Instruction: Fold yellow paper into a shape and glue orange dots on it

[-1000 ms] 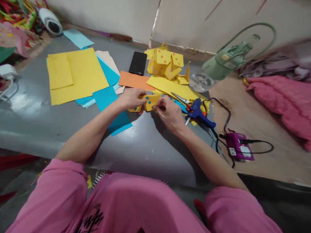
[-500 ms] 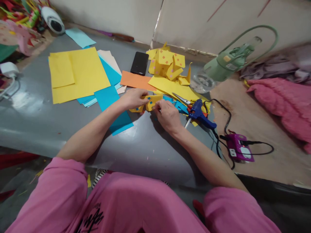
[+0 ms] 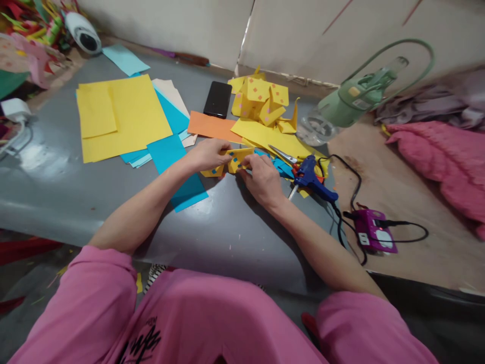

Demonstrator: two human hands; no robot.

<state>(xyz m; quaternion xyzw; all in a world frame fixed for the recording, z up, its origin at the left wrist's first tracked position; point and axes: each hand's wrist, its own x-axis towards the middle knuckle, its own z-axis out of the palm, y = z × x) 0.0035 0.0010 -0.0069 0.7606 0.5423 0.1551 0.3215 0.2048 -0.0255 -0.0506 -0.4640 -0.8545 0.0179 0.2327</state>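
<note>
A folded yellow paper piece with blue diamond spots (image 3: 235, 161) is held between my two hands, just above the grey table. My left hand (image 3: 212, 153) pinches its left part from above. At its right end, the closed fingers of my right hand (image 3: 264, 177) grip the paper's edge. Part of the piece is hidden by my fingers. A blue paper strip (image 3: 189, 189) lies below my left hand. Close to the right hand are blue paper scraps (image 3: 282, 167), scissors (image 3: 283, 154) and a blue glue gun (image 3: 312, 179).
Yellow sheets (image 3: 140, 116) lie at the left, an orange strip (image 3: 214, 126) in the middle. Behind are a black phone (image 3: 217, 99) and spotted yellow paper shapes (image 3: 259, 96). At the right, a green bottle (image 3: 350, 103) leans near a purple power adapter (image 3: 373, 231) with trailing cables.
Both hands stay in almost the same place on the spotted yellow paper. My right fingers have shifted very slightly on its edge; the other things are still.
</note>
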